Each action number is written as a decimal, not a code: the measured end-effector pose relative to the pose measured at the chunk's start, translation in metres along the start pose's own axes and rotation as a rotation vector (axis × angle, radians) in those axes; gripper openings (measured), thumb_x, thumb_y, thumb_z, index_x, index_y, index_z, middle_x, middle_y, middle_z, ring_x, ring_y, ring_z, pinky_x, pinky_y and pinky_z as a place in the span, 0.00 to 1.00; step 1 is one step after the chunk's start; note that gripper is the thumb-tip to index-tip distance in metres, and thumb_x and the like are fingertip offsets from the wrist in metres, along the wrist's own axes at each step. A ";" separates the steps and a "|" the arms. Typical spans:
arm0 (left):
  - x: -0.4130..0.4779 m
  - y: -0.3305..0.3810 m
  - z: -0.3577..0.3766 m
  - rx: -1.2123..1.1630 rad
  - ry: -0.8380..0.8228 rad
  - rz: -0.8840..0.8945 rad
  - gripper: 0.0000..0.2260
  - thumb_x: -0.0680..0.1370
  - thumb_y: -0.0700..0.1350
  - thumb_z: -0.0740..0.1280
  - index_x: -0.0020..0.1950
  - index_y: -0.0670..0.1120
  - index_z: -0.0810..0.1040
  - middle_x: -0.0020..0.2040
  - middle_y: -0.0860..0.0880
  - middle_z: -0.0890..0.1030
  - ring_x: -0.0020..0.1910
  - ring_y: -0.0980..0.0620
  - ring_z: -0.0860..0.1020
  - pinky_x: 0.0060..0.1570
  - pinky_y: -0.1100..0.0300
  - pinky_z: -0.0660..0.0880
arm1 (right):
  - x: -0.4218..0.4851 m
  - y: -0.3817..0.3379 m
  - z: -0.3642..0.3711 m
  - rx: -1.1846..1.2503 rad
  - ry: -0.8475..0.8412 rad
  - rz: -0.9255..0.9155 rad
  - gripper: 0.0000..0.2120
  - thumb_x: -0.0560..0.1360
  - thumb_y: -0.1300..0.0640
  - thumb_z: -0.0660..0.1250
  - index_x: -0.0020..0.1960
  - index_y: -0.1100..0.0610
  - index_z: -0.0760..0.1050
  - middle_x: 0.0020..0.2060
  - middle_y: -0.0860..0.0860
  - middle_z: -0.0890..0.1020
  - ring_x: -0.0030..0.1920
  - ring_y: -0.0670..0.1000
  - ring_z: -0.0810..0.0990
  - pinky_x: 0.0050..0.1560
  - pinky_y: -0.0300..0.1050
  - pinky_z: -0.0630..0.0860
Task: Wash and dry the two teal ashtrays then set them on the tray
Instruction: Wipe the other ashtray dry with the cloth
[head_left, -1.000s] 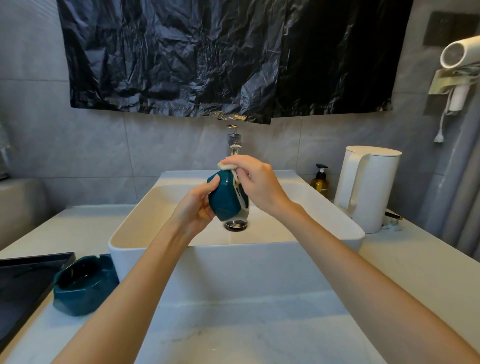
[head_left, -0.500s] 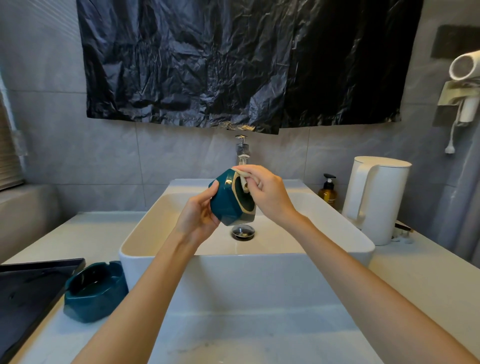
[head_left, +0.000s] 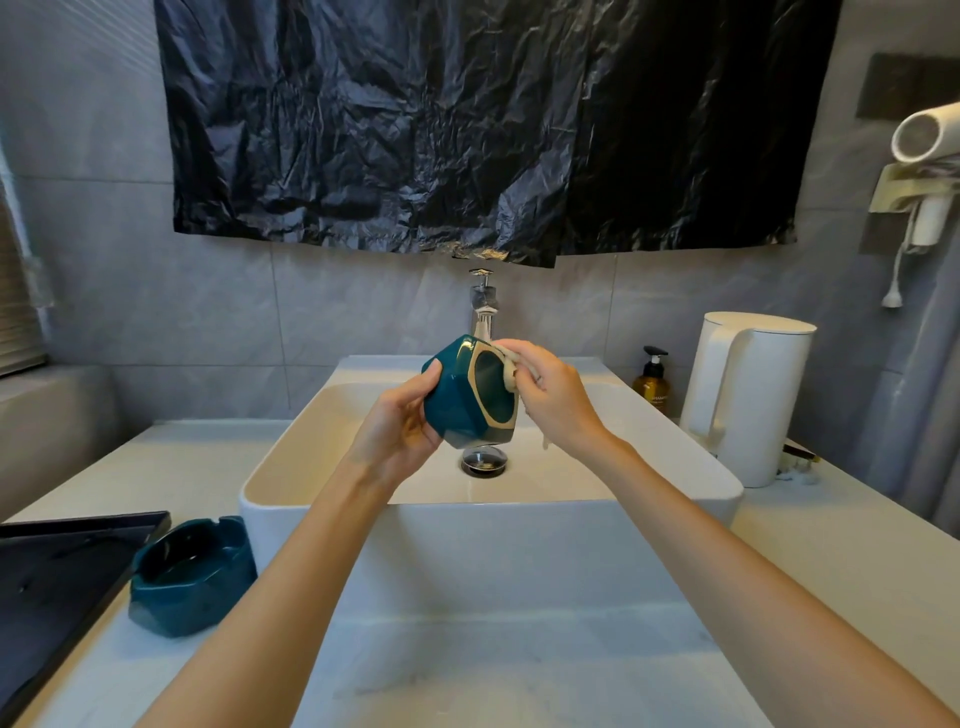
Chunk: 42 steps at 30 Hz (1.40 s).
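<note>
Over the white basin (head_left: 519, 540) my left hand (head_left: 397, 431) grips a teal faceted ashtray (head_left: 457, 402), tipped on its side with its beige-rimmed underside facing me. My right hand (head_left: 553, 395) pinches a small beige cloth (head_left: 511, 369) and presses it against the upper right edge of that underside. A second teal ashtray (head_left: 192, 577) stands upright on the counter left of the basin, touching the corner of the black tray (head_left: 57, 577).
A chrome tap (head_left: 484, 306) rises behind the basin, with the drain (head_left: 484, 461) below the held ashtray. A white kettle (head_left: 748, 400) and an amber pump bottle (head_left: 652, 382) stand at the right. A hair dryer (head_left: 924, 135) hangs on the right wall.
The held ashtray has turned so its underside faces me more fully. My right hand with the cloth has slid from the top edge to the right rim. The camera has tilted up slightly.
</note>
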<state>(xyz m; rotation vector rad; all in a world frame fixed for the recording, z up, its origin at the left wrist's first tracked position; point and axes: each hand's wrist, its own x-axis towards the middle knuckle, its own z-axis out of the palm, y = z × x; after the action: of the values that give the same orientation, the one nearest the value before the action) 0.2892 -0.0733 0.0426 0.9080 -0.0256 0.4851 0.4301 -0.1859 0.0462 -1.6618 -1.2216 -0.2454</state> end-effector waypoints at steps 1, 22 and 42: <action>0.000 0.000 0.000 -0.006 0.005 0.008 0.12 0.75 0.44 0.64 0.57 0.42 0.76 0.46 0.46 0.83 0.47 0.50 0.81 0.47 0.59 0.80 | -0.003 0.001 0.001 0.040 0.002 0.052 0.16 0.82 0.60 0.56 0.67 0.53 0.73 0.56 0.47 0.78 0.55 0.45 0.74 0.43 0.28 0.73; 0.011 -0.006 -0.009 0.403 -0.034 0.165 0.20 0.79 0.46 0.64 0.69 0.41 0.69 0.59 0.39 0.77 0.57 0.45 0.77 0.58 0.52 0.77 | -0.028 -0.016 0.015 0.497 -0.142 0.526 0.10 0.80 0.54 0.62 0.56 0.56 0.80 0.43 0.55 0.80 0.38 0.49 0.76 0.33 0.40 0.76; 0.015 -0.008 -0.008 0.469 0.068 0.225 0.14 0.79 0.42 0.63 0.65 0.41 0.72 0.48 0.47 0.81 0.45 0.56 0.82 0.43 0.66 0.77 | -0.044 -0.035 0.025 0.073 -0.063 0.061 0.20 0.83 0.58 0.52 0.75 0.52 0.61 0.44 0.47 0.79 0.31 0.42 0.71 0.33 0.36 0.67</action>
<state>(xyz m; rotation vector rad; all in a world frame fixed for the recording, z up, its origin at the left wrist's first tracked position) 0.3048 -0.0655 0.0351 1.3557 0.0507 0.7491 0.3721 -0.1933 0.0266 -1.6513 -1.2100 -0.1101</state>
